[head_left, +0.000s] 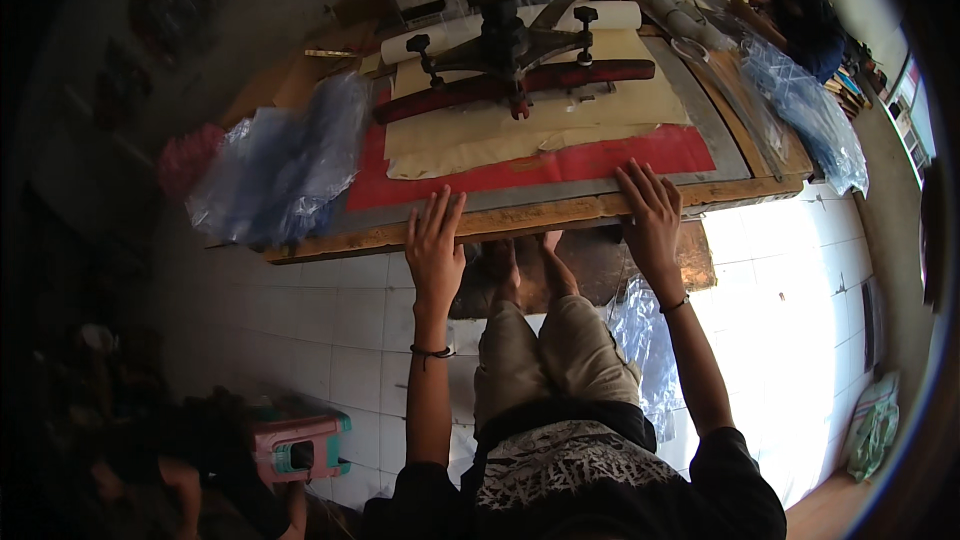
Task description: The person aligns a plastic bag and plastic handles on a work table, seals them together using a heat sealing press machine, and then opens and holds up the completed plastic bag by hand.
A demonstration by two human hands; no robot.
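Observation:
My left hand (435,240) rests on the wooden front edge (480,222) of the worktable, fingers stretched out toward a red sheet (530,169). On the right side of the same edge lies my right hand (651,215), its fingers extended beside the sheet's near border. Neither hand holds anything. A wrinkled tan sheet (450,145) covers much of the red one. Above them stands a machine with a black metal head (508,45), two black knobs and a long dark red bar (560,79). The bar hides part of the tan sheet; I cannot tell whether it touches it.
Clear plastic bags (290,160) are heaped at the table's left end, more plastic (800,105) at its right. A white roll (610,16) lies behind the bar. A person (805,20) is at the far right, another (190,485) at lower left by a pink stool (305,443).

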